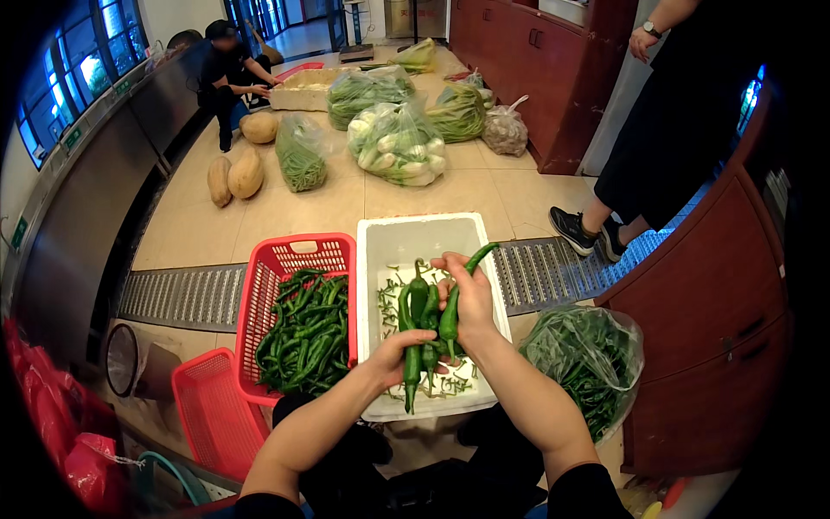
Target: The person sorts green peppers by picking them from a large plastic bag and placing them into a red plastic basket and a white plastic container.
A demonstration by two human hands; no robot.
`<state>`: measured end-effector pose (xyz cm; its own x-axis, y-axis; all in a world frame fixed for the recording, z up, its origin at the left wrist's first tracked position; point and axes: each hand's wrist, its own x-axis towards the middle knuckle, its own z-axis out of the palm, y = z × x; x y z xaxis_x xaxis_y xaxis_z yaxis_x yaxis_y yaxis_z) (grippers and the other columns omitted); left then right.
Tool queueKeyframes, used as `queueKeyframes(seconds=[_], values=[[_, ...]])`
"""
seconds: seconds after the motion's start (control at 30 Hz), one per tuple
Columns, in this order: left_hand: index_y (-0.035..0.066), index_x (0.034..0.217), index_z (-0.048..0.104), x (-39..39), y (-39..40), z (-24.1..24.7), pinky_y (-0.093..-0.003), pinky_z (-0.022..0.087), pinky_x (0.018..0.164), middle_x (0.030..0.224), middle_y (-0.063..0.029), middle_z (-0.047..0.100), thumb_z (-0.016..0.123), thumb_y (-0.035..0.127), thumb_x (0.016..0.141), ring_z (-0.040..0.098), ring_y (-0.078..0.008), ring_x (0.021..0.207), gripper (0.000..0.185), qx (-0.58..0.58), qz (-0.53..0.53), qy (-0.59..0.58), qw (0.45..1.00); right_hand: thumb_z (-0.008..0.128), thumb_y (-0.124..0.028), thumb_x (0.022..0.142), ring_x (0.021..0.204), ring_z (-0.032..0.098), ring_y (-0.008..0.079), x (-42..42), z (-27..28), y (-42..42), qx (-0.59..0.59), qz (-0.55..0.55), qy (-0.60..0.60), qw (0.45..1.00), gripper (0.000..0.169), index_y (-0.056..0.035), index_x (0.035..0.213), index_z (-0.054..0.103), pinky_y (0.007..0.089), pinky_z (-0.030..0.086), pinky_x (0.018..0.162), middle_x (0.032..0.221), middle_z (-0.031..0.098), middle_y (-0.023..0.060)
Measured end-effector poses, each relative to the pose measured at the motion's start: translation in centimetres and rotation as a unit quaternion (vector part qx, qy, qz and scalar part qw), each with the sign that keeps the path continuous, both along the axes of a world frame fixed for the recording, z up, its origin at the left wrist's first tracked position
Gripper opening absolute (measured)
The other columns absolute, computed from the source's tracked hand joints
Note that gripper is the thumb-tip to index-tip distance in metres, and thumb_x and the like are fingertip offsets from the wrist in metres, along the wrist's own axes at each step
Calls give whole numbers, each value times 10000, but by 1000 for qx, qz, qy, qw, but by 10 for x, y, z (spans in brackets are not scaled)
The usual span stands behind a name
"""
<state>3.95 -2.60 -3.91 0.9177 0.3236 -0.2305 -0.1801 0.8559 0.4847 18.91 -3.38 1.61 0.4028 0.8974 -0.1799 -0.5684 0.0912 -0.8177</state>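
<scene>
Over a white foam box (421, 407) my left hand (395, 357) holds several long green peppers (413, 363), its thumb across them. My right hand (472, 295) is on the right of the bunch, with one curved green pepper (449, 318) lying against its fingers and another sticking out past its thumb side. Small cut or broken pepper stems (389, 305) are scattered on the box's floor. Left of the box stands a red plastic basket (246, 311) part filled with green peppers (311, 337). A clear plastic bag of green peppers (583, 370) sits to the right.
An empty red basket (214, 415) lies at lower left, near a bin (155, 370). A metal floor grate (185, 295) crosses behind. Farther off are bagged vegetables (399, 146), large squashes (246, 173) and a crouching person (227, 78). Another person (655, 130) stands at right beside a wooden cabinet (707, 279).
</scene>
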Motion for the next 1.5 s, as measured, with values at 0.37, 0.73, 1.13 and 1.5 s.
queueKeyframes(seconds=[0.37, 0.73, 1.13, 1.5], values=[[-15, 1139, 513, 24, -36, 34, -332, 524, 774, 991, -117, 627, 615, -35, 783, 634, -212, 835, 370, 168, 215, 49, 961, 538, -260, 937, 604, 515, 113, 11, 7, 14, 73, -172, -10, 982, 210, -55, 936, 491, 236, 391, 509, 743, 553, 42], [-30, 1095, 561, -10, 18, 27, -291, 514, 660, 879, -113, 646, 532, 175, 864, 616, -175, 720, 310, 69, 295, 35, 952, 652, -55, 807, 870, 571, 130, 2, 17, -18, 128, 126, -208, 961, 222, -35, 1017, 584, 274, 457, 750, 951, 628, 55], [31, 1225, 500, -31, 25, 16, -389, 399, 1000, 1165, -94, 588, 525, 168, 885, 547, -215, 1106, 368, 14, 330, -49, 943, 561, 56, 690, 1148, 517, 366, -35, 1, -28, 248, 45, -740, 624, 585, 6, 1260, 444, 380, 454, 938, 1377, 380, 238], [10, 1309, 398, -22, 13, 38, -389, 463, 945, 1195, -143, 557, 573, 134, 800, 583, -252, 1056, 553, 95, 219, -10, 971, 696, 19, 733, 735, 484, 47, -12, 6, -33, 111, 160, -333, 923, 435, -32, 1149, 579, 194, 421, 622, 939, 531, 42]])
